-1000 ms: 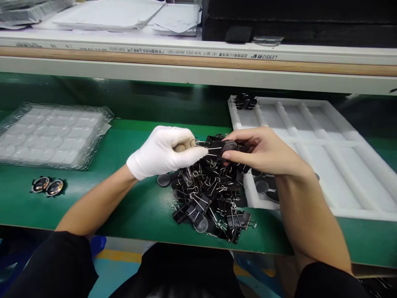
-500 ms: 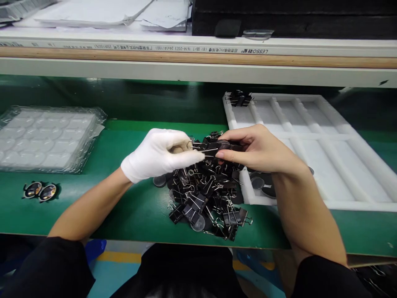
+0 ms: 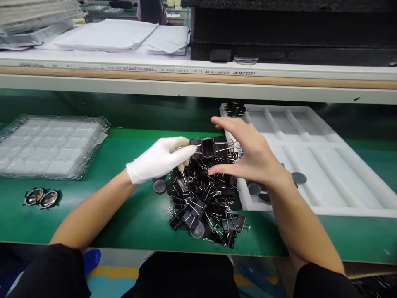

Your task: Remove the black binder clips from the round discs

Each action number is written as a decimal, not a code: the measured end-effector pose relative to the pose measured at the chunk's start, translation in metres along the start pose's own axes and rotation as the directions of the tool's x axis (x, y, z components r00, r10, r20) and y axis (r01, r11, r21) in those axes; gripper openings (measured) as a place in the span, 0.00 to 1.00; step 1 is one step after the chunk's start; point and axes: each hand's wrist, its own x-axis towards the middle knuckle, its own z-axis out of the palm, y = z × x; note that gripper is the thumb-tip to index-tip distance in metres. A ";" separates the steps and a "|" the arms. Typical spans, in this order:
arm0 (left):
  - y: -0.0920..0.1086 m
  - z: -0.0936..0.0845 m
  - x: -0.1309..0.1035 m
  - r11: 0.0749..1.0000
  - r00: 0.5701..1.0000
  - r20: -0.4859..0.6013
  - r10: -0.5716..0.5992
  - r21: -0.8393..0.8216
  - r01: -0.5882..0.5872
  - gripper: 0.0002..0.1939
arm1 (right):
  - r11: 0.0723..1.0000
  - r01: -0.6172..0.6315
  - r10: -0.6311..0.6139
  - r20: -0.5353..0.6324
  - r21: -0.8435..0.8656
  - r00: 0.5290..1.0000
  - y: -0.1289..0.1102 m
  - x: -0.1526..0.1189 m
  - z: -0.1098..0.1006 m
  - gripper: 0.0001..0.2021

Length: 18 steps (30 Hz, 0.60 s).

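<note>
My left hand (image 3: 159, 159), in a white glove, pinches two black binder clips (image 3: 221, 149) that face each other, clamped on a dark rounded piece (image 3: 207, 147). Their wire handles point out to both sides. My bare right hand (image 3: 252, 155) is spread around the right end of these clips, thumb below and fingers above, apart from them. Under both hands lies a heap of black binder clips (image 3: 194, 209) on the green table. Clear round discs (image 3: 159, 186) lie at its edges, some partly hidden.
A white compartment tray (image 3: 322, 145) stands to the right, with clips (image 3: 235, 109) in its far left corner and dark discs (image 3: 299, 178) nearer me. Clear plastic trays (image 3: 52, 145) are stacked at left, behind two small oval shiny pieces (image 3: 41, 198). A shelf edge (image 3: 180, 89) crosses behind.
My right hand has let go of the clips and spread its fingers. My left hand still holds them, now with the rounded piece showing. The view has tilted up slightly.
</note>
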 end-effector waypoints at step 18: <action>-0.131 -0.041 0.053 0.995 0.864 -0.494 -0.098 -0.060 0.079 0.26 | 0.748 -0.663 0.657 -0.109 -0.028 0.746 0.218 0.025 -0.043 0.14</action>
